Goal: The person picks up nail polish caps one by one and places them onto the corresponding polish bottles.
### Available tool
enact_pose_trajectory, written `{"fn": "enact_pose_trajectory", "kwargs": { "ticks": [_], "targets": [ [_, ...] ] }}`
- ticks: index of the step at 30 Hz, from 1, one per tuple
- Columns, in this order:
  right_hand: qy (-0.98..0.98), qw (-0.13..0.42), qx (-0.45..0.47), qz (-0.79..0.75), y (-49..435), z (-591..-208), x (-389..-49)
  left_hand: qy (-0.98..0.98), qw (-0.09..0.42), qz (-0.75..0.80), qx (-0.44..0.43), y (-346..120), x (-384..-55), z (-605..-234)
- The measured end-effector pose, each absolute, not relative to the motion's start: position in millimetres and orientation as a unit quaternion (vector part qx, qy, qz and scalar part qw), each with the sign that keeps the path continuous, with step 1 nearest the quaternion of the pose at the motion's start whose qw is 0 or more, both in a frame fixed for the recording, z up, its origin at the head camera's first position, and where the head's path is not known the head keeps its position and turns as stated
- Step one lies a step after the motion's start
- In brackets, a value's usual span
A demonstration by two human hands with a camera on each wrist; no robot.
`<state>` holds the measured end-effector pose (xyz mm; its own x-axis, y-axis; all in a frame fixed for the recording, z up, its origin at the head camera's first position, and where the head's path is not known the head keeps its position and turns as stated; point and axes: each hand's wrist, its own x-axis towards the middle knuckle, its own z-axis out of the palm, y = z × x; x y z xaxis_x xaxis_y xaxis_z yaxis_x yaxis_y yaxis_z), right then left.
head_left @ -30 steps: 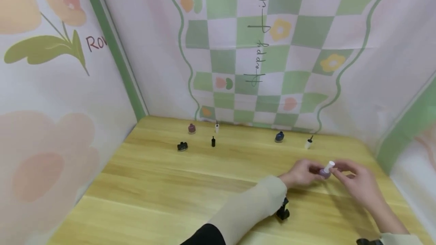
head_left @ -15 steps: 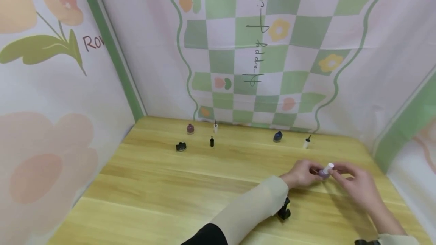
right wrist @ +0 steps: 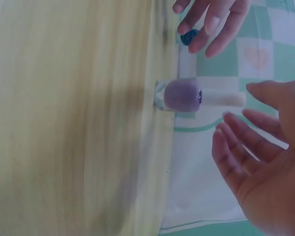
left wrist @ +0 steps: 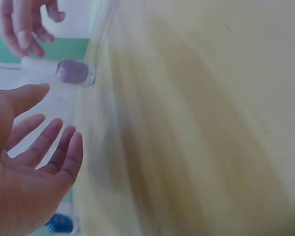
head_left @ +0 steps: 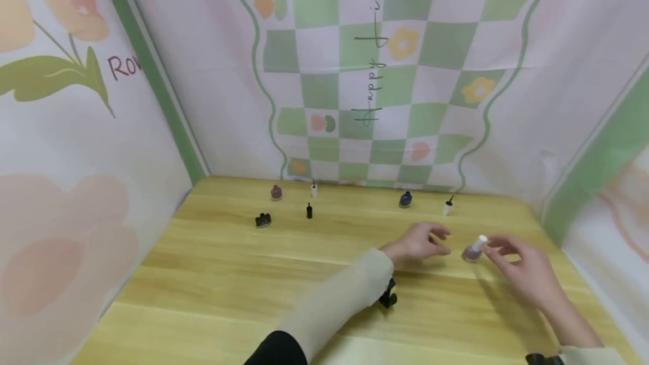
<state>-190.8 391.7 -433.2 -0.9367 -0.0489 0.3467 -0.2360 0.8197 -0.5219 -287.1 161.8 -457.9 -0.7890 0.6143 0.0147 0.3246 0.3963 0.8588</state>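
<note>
A bottle of purple nail polish point(head_left: 472, 253) with its white cap point(head_left: 480, 241) on stands upright at the right of the table. My right hand point(head_left: 529, 266) is just to its right; in the right wrist view the thumb and loosely bent fingers are close to the cap's top and grip nothing. To the bottle's left, my left hand point(head_left: 417, 241) hangs over the wood with relaxed, parted fingers. The left wrist view shows a gap between that hand point(left wrist: 32, 167) and the polish bottle point(left wrist: 73, 72).
Along the back stand an uncapped blue polish bottle point(head_left: 405, 200) and a white brush cap point(head_left: 448, 207), brush up. Farther left are a plum bottle point(head_left: 276, 193), a white brush cap point(head_left: 314, 190), a black bottle point(head_left: 263, 220) and a black brush cap point(head_left: 309, 212). A curtain backs the table point(head_left: 213, 286).
My left hand has let go of the purple polish bottle and drawn away to the left. My right fingers have come off the cap. The head view has turned slightly right.
</note>
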Motion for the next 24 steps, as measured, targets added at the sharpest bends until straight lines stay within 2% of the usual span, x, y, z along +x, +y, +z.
{"fn": "enact_pose_trajectory", "kwargs": {
  "ticks": [10,24],
  "targets": [
    [-0.927,0.208,0.091,0.299,370,-424,-175,0.828,0.118,0.445,0.32,105,-297,-447],
    [-0.927,0.167,0.131,0.309,310,-415,-183,0.831,0.097,0.458,0.3,54,-303,-447]
  ]
}}
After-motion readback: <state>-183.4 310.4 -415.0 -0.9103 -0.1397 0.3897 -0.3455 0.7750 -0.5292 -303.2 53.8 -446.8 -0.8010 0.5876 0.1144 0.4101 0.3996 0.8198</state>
